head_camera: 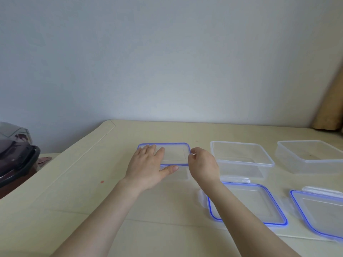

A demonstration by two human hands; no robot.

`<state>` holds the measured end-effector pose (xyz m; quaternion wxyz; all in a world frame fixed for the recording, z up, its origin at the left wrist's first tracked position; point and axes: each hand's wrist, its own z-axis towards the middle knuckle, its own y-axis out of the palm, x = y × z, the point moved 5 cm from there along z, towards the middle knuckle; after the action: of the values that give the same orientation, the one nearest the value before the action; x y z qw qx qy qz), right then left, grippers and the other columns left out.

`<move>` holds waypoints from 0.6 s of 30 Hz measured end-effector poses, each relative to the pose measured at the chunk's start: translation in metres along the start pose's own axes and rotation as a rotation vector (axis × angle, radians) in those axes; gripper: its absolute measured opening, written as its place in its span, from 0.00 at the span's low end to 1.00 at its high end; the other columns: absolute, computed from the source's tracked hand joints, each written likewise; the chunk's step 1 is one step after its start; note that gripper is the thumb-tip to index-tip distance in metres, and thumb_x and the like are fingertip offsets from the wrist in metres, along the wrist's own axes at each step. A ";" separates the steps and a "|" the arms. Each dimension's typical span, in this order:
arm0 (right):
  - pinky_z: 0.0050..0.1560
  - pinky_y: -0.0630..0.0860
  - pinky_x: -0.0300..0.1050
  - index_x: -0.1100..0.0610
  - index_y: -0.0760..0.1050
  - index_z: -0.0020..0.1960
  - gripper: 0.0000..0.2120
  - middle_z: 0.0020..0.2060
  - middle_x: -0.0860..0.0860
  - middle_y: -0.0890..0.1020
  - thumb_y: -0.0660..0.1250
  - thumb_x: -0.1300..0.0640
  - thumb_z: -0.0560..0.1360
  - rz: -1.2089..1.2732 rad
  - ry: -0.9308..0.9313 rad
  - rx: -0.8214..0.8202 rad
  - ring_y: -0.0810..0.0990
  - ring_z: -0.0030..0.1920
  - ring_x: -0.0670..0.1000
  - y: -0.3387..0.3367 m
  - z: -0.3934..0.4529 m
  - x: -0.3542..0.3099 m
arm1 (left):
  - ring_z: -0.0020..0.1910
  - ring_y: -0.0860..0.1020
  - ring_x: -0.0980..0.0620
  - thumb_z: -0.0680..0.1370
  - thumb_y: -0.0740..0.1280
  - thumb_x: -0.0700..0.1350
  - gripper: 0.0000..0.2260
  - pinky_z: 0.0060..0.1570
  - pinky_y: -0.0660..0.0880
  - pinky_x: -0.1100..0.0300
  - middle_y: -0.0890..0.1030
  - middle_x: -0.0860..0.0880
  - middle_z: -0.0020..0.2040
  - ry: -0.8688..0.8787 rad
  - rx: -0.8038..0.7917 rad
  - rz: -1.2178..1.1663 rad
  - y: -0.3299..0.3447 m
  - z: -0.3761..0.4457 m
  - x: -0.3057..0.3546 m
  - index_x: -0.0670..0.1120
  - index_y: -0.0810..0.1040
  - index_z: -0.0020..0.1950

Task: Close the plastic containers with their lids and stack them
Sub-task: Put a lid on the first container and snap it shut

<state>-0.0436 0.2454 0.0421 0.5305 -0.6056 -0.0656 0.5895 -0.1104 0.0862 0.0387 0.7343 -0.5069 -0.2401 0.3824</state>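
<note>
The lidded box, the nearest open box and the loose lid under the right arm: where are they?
Lidded box [174,154]: head view, bare lid top.
Open box [241,154]: head view, inside.
Loose lid [259,203]: head view, middle panel.

I think this is a room in a home. I see a cream counter [74,182] against a plain pale wall [167,62], a tan curtain [330,108] at the right, and clear food containers [241,160].

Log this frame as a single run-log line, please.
stage: closing first container | left hand: flat on lid | right hand: at lid's right edge | open containers: two | loose lids: two | stacked: none
</note>
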 end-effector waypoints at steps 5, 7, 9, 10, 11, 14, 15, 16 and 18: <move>0.53 0.76 0.48 0.56 0.74 0.64 0.18 0.51 0.53 0.83 0.54 0.58 0.78 0.185 0.036 0.025 0.79 0.52 0.55 0.002 -0.004 0.005 | 0.64 0.68 0.45 0.66 0.38 0.76 0.43 0.64 0.65 0.53 0.72 0.46 0.63 -0.002 0.006 0.003 0.000 0.001 0.001 0.48 0.68 0.65; 0.52 0.76 0.48 0.57 0.74 0.65 0.18 0.50 0.53 0.83 0.54 0.58 0.78 0.195 0.033 0.029 0.79 0.51 0.55 0.003 -0.004 0.004 | 0.64 0.68 0.45 0.66 0.39 0.75 0.42 0.64 0.64 0.53 0.72 0.45 0.64 -0.004 0.002 -0.004 0.000 0.000 0.001 0.48 0.68 0.65; 0.52 0.76 0.49 0.56 0.74 0.65 0.18 0.51 0.54 0.83 0.54 0.58 0.78 0.184 0.028 0.024 0.79 0.52 0.55 0.004 -0.003 0.004 | 0.65 0.67 0.44 0.67 0.41 0.74 0.41 0.64 0.63 0.53 0.71 0.45 0.65 -0.008 0.003 -0.008 0.000 0.000 0.001 0.48 0.68 0.65; 0.53 0.76 0.49 0.56 0.74 0.65 0.18 0.52 0.54 0.83 0.54 0.58 0.78 0.176 0.022 0.018 0.79 0.53 0.56 0.004 -0.003 0.004 | 0.65 0.67 0.44 0.67 0.41 0.74 0.41 0.64 0.63 0.53 0.71 0.44 0.65 -0.009 0.003 -0.008 -0.001 0.000 0.001 0.48 0.68 0.65; 0.54 0.76 0.50 0.56 0.73 0.65 0.18 0.53 0.55 0.82 0.54 0.57 0.78 0.165 0.012 0.010 0.78 0.54 0.56 0.004 -0.002 0.004 | 0.65 0.67 0.44 0.67 0.41 0.74 0.41 0.64 0.63 0.53 0.72 0.44 0.64 -0.008 0.003 -0.009 -0.001 0.000 0.001 0.48 0.68 0.65; 0.56 0.75 0.52 0.57 0.72 0.65 0.18 0.55 0.55 0.81 0.53 0.57 0.79 0.121 -0.015 -0.027 0.78 0.54 0.57 0.003 0.000 0.004 | 0.65 0.67 0.44 0.66 0.39 0.75 0.43 0.65 0.63 0.53 0.71 0.45 0.64 -0.003 -0.004 -0.012 -0.001 -0.001 0.000 0.48 0.67 0.66; 0.56 0.75 0.52 0.57 0.72 0.64 0.17 0.54 0.56 0.81 0.53 0.57 0.79 0.094 -0.022 -0.050 0.78 0.54 0.58 0.003 0.001 0.004 | 0.66 0.67 0.44 0.66 0.39 0.75 0.43 0.66 0.63 0.53 0.71 0.45 0.65 -0.005 -0.010 -0.015 -0.001 -0.001 0.000 0.48 0.66 0.67; 0.56 0.75 0.53 0.57 0.71 0.64 0.16 0.54 0.56 0.80 0.54 0.56 0.79 0.054 -0.034 -0.074 0.77 0.54 0.58 0.003 0.004 0.002 | 0.67 0.66 0.44 0.65 0.39 0.76 0.44 0.67 0.62 0.53 0.70 0.44 0.67 -0.006 -0.018 -0.018 -0.001 -0.001 0.000 0.48 0.66 0.68; 0.57 0.74 0.52 0.57 0.70 0.63 0.15 0.56 0.57 0.77 0.56 0.56 0.79 -0.037 -0.078 -0.092 0.75 0.56 0.59 0.001 0.010 -0.002 | 0.70 0.64 0.44 0.65 0.40 0.76 0.45 0.68 0.60 0.53 0.68 0.44 0.69 -0.005 -0.033 -0.028 -0.001 -0.002 0.000 0.49 0.65 0.69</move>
<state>-0.0531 0.2491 0.0453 0.5101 -0.6047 -0.1244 0.5989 -0.1091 0.0847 0.0390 0.7305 -0.5147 -0.2551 0.3694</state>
